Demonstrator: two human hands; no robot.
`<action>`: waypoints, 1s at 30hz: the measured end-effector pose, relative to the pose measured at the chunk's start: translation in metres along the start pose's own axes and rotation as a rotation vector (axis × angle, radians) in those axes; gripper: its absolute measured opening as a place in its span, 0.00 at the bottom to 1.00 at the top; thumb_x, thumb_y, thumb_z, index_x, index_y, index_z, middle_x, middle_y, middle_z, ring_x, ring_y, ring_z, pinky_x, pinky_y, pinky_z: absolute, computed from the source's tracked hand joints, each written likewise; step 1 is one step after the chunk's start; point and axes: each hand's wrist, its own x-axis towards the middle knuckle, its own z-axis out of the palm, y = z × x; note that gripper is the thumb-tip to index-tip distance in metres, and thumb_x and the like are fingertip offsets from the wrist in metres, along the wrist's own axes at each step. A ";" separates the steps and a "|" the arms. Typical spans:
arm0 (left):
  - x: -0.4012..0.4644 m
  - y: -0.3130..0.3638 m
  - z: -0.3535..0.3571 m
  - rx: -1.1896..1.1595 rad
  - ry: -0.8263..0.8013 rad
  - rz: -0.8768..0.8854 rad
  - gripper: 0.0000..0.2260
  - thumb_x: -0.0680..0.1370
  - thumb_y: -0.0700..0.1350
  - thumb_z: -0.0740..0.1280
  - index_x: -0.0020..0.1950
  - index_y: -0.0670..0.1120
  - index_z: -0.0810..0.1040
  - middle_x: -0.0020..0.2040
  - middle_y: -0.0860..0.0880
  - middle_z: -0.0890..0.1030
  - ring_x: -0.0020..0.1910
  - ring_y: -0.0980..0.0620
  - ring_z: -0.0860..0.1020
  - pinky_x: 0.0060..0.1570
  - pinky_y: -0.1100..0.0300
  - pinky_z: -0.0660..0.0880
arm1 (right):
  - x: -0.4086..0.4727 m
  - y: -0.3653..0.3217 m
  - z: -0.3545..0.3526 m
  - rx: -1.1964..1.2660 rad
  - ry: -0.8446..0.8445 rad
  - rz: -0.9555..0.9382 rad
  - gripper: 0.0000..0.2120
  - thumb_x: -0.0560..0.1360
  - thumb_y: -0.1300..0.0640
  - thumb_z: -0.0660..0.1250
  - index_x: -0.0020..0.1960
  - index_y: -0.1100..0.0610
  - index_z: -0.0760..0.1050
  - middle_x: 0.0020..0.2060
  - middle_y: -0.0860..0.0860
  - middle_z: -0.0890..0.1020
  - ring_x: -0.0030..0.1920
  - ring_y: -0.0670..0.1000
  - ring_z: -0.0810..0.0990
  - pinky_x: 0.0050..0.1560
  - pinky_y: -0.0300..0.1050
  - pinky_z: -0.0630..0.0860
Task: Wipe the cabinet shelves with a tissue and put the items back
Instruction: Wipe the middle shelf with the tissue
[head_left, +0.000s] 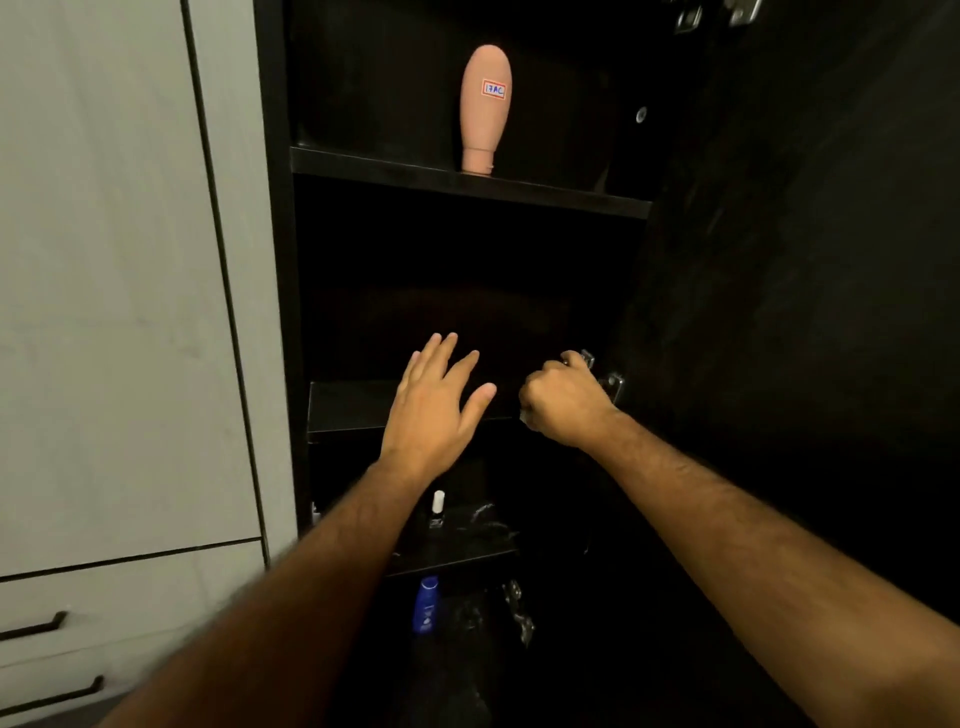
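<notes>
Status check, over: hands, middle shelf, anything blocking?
Left hand open, fingers spread over the middle shelf. Right hand curled at the shelf's right end; tissue not discernible. Pink bottle upright on shelf above. Nothing blocking.

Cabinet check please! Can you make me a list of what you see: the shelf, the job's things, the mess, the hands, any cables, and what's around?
Surface: dark middle shelf, bare where it shows.
Job's things: beige bottle stands cap-down on the upper shelf; a small white-capped bottle sits on a lower shelf; blue bottle lower still. No tissue can be made out.
Clutter: shiny dark items beside the lower bottles, too dim to name.
Hands: left hand open, fingers spread over the middle shelf; right hand curled into a fist by the door hinge, its contents hidden.
Cables: nothing seen.
Surroundings: white wardrobe with drawers on the left; open dark door on the right.
</notes>
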 end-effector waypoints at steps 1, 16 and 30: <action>0.006 0.002 0.004 -0.009 -0.002 -0.005 0.25 0.81 0.60 0.54 0.74 0.48 0.66 0.77 0.47 0.59 0.78 0.52 0.49 0.75 0.55 0.45 | -0.001 0.008 0.001 -0.054 -0.034 -0.004 0.10 0.77 0.50 0.63 0.52 0.51 0.80 0.50 0.48 0.82 0.59 0.53 0.76 0.70 0.58 0.60; 0.056 0.006 0.041 -0.138 0.037 0.021 0.22 0.81 0.57 0.57 0.72 0.47 0.70 0.75 0.45 0.64 0.76 0.50 0.56 0.75 0.55 0.48 | 0.033 0.080 -0.093 -0.273 0.305 0.229 0.07 0.74 0.63 0.63 0.47 0.60 0.80 0.45 0.56 0.80 0.50 0.61 0.75 0.43 0.52 0.66; 0.049 -0.007 0.034 -0.268 -0.079 0.203 0.20 0.82 0.52 0.58 0.73 0.50 0.68 0.78 0.48 0.58 0.77 0.54 0.50 0.75 0.58 0.45 | 0.013 0.044 -0.056 -0.548 -0.205 0.257 0.17 0.80 0.52 0.58 0.64 0.53 0.77 0.71 0.57 0.71 0.77 0.61 0.55 0.76 0.62 0.38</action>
